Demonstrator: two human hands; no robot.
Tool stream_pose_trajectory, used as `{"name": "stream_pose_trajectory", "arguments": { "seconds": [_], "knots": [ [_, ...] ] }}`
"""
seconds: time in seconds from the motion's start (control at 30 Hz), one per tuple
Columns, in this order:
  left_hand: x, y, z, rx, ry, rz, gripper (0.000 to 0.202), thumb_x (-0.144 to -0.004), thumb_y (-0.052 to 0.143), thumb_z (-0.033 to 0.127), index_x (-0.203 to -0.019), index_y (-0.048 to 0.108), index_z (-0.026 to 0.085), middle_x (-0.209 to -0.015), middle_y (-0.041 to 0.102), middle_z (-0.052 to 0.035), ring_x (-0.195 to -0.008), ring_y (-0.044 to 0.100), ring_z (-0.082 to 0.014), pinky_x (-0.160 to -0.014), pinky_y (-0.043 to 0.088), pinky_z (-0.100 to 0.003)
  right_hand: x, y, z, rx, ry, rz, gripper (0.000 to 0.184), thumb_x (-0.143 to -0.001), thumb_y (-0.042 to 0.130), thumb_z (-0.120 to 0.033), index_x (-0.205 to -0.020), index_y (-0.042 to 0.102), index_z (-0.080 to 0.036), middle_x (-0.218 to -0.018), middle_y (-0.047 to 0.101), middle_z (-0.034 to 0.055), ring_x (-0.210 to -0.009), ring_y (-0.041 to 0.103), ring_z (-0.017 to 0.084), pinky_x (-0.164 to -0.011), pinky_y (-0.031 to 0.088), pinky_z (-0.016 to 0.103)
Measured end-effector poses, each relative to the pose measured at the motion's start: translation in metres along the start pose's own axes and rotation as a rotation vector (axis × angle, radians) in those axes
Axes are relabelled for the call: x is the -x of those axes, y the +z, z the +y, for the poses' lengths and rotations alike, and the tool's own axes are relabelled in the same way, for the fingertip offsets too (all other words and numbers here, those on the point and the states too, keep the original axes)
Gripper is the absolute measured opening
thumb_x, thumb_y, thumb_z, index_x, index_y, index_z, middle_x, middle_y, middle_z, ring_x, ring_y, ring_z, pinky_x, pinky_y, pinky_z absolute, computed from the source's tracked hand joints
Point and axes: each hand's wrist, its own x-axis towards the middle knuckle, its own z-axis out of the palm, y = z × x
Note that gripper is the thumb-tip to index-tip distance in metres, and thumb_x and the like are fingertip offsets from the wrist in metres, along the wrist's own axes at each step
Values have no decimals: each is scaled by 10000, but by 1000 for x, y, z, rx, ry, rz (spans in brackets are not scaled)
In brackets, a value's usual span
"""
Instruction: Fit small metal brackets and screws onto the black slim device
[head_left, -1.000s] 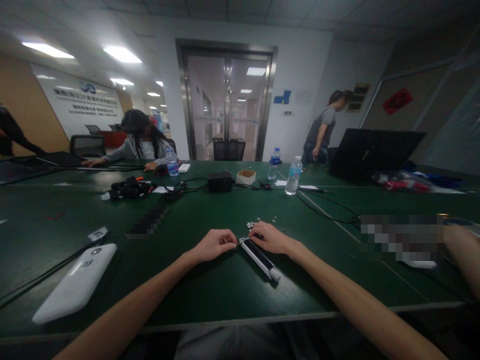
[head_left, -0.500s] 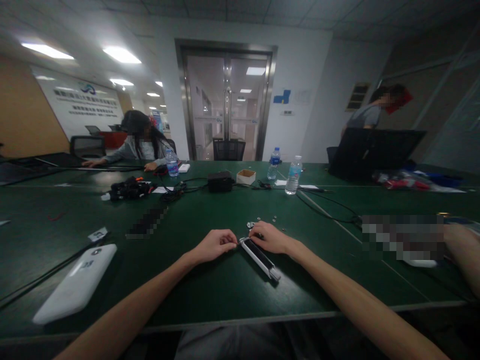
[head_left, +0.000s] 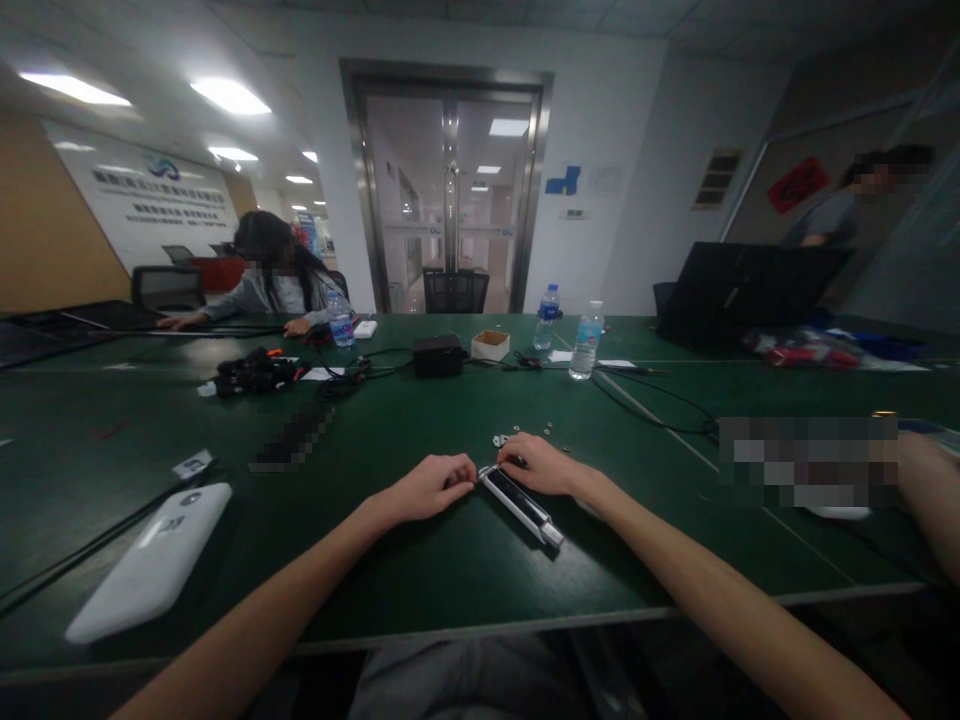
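A long, narrow white-and-black device [head_left: 523, 506] lies slantwise on the green table in front of me. At its far end my right hand [head_left: 544, 464] has its fingers bent down onto it, partly covering that end. My left hand [head_left: 439, 486] is just left of the same end, thumb and forefinger pinched together; whatever is between those fingertips is too small to name. A small metal piece [head_left: 500, 440] lies just beyond my right fingers, and several tiny ring-like parts [head_left: 548, 431] are scattered behind it.
A large white device [head_left: 154, 565] lies on the left. Further back are a black box [head_left: 438, 356], a small open carton [head_left: 490, 346], cables and water bottles [head_left: 586, 341]. One person [head_left: 274, 275] sits across the table; another person's arm [head_left: 930, 490] reaches in at right.
Both hands stay around the device's far end, with only slight finger movement. The whole view has shifted a little. In the background at right, a standing person has moved further right.
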Motion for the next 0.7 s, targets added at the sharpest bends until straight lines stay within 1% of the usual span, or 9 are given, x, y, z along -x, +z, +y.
{"name": "stream_pose_trajectory", "arguments": {
  "seconds": [0.13, 0.3, 0.6, 0.7],
  "knots": [
    [-1, -1, 3, -46, -11, -20, 148, -897, 490, 267, -982, 567, 174, -847, 601, -13, -719, 557, -132, -660, 442, -235, 0, -2, -1, -1, 13, -13, 151, -898, 507, -209, -873, 648, -160, -876, 642, 64, -837, 573, 173, -784, 446, 317],
    [-2, -1, 1, -82, 1, -38, 158, -895, 486, 270, -989, 562, 169, -861, 595, -19, -699, 549, -131, -633, 426, -234, 0, 1, 4, 3, -5, -11, 168, -908, 494, -221, -881, 647, -159, -866, 635, 59, -819, 567, 168, -788, 435, 318],
    [-3, 0, -1, -124, 11, -39, 158, -898, 484, 280, -984, 564, 174, -865, 596, -21, -696, 544, -135, -626, 414, -235, 1, 0, 4, -5, -10, -11, 175, -915, 496, -238, -899, 652, -161, -884, 639, 57, -823, 571, 162, -795, 438, 317],
    [-2, 0, -1, -177, 12, -10, 166, -901, 483, 288, -977, 577, 174, -867, 595, -26, -722, 544, -145, -649, 410, -245, 1, -1, 2, 0, 1, -11, 173, -914, 492, -223, -900, 654, -162, -889, 642, 58, -827, 573, 165, -793, 440, 318]
  ]
}}
